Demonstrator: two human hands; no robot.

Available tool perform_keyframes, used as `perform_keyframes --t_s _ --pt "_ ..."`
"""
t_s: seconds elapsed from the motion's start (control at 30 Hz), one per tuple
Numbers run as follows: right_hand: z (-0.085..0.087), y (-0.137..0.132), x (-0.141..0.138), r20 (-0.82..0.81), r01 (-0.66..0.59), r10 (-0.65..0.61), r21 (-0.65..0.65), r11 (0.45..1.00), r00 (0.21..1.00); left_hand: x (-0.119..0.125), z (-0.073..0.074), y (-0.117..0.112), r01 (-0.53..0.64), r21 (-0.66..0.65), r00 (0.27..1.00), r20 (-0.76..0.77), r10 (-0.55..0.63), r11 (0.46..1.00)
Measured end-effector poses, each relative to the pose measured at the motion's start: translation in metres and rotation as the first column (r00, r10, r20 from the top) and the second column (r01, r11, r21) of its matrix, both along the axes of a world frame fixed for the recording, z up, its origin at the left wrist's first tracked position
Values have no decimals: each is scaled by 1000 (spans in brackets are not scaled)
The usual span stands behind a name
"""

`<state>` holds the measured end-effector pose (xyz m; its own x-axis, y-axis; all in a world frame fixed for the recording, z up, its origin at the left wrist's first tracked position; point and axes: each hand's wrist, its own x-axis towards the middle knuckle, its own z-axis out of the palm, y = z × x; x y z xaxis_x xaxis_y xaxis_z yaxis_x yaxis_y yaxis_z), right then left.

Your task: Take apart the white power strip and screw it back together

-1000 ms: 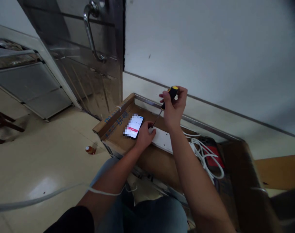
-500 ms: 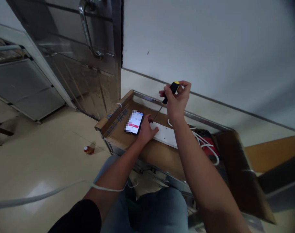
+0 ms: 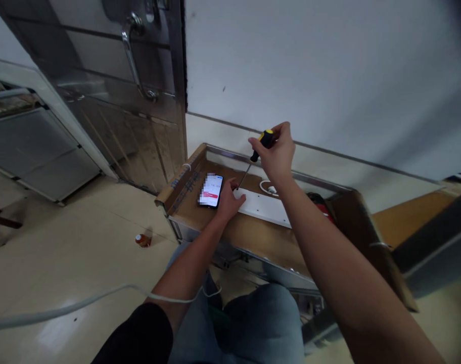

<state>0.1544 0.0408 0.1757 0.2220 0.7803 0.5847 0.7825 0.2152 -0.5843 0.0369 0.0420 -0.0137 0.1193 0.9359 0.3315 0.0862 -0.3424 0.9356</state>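
A white power strip [image 3: 266, 208], with small dark holes along its upturned face, lies on the cardboard-lined top of a small cart. My left hand [image 3: 227, 201] grips its left end, thumb on the near side and fingers at the far side. Above it, my right hand [image 3: 279, 157] pinches the black-and-yellow handle of a screwdriver [image 3: 267, 137]. The thin shaft slants down to the strip's left end, close to my left fingertips; whether the tip sits in a hole I cannot tell. A lit phone [image 3: 212, 192] lies just left of my left hand.
A white cord with a plug [image 3: 270, 190] lies behind the strip, and a red and black object [image 3: 323, 210] is partly hidden by my right forearm. Cardboard [image 3: 181, 184] edges the cart. A small bottle [image 3: 142, 240] is on the floor. A pale cable [image 3: 101, 293] crosses my left arm.
The view has shifted a little. My right hand has turned around the screwdriver handle, its fingers now behind it. White cable loops on the right are now behind my forearm.
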Motion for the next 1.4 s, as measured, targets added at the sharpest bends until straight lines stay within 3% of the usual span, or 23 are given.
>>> perform_keyframes --t_s 0.1,0.33,0.47,0.67,0.9,1.17,1.27,1.4 --pt "12 -6 0 150 12 -7 -31 999 989 1 0 2 -29 22 1000 -7 29 999" --pt "38 -12 5 338 -137 226 -266 954 914 2 -1 6 -92 48 995 -26 94 995" --pt "50 -14 13 364 -86 221 -350 933 905 2 -4 7 -91 61 993 -64 95 994" --pt "52 -16 9 376 30 107 -340 940 921 3 -9 11 -73 68 991 -112 80 995" --pt "75 -17 22 386 -128 323 -451 883 864 -1 -8 11 -64 79 986 -151 75 995" --pt "72 -19 7 392 -48 231 -424 904 891 0 -5 13 -96 70 975 -193 108 993" --pt "72 -19 2 391 -84 270 -431 898 880 0 -5 13 -99 64 974 -199 110 993" --pt "82 -23 10 375 -152 372 -502 852 849 0 -5 13 -101 61 973 -200 111 993"
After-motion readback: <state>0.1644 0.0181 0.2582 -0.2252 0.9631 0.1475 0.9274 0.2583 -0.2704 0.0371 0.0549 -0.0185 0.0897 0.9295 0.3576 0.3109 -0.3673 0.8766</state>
